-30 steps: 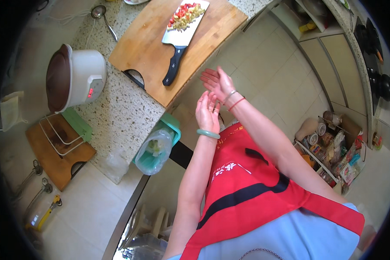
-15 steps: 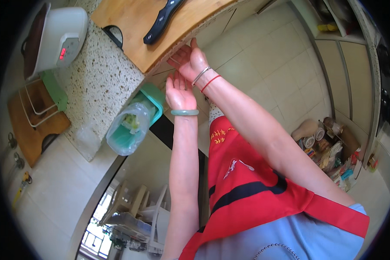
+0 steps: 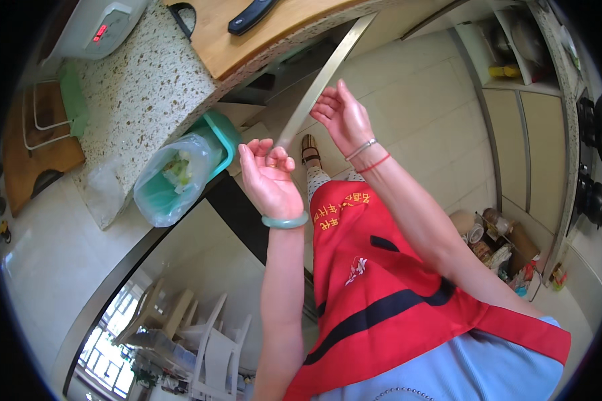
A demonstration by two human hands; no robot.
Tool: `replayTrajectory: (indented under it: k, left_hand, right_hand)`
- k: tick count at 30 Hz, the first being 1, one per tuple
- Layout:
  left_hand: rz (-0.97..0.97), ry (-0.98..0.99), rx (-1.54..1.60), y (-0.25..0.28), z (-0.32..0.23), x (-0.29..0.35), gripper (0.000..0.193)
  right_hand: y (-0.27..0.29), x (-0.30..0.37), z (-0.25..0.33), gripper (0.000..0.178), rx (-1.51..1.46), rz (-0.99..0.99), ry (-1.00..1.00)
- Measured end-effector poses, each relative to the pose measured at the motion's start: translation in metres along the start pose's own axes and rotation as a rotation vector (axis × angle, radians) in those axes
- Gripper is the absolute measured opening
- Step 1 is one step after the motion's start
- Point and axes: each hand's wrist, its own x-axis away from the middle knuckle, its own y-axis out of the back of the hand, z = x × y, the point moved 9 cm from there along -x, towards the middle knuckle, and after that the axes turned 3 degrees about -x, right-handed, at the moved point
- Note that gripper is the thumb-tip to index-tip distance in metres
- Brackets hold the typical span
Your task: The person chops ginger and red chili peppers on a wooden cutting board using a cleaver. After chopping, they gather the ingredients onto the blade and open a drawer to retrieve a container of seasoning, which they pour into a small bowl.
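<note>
My left hand [image 3: 269, 174] is raised in front of me, fingers loosely curled, holding nothing, with a pale green bangle on the wrist. My right hand [image 3: 341, 117] is beside it and a little farther out, fingers apart and empty, with a thin bracelet and a red string on the wrist. Both hands hover off the edge of the speckled stone counter [image 3: 140, 87]. A green bin lined with a clear bag [image 3: 180, 174] stands just left of my left hand. I wear a red apron [image 3: 381, 267].
A wooden cutting board [image 3: 261, 33] with a black-handled knife [image 3: 251, 15] lies on the counter at the top. A white rice cooker [image 3: 104, 23] sits at the top left. Shelves with jars and bottles [image 3: 502, 240] stand at the right. White chairs [image 3: 201, 334] show below.
The view has swung down and away from the counter. My hands have drawn back from the cutting board and now sit apart, off the counter edge above the floor.
</note>
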Motion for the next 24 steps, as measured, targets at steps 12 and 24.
replayTrajectory:
  k: [12,24]
  left_hand:
    - [0.145,0.202,-0.307,-0.063,0.116,-0.064,0.037]
    - [0.205,0.246,-0.226,-0.118,0.208,-0.111,0.032]
  right_hand:
    - [0.087,0.045,0.074,0.039,0.439,-0.088,0.092]
    - [0.102,0.110,0.177,0.032,1.343,-0.348,0.658]
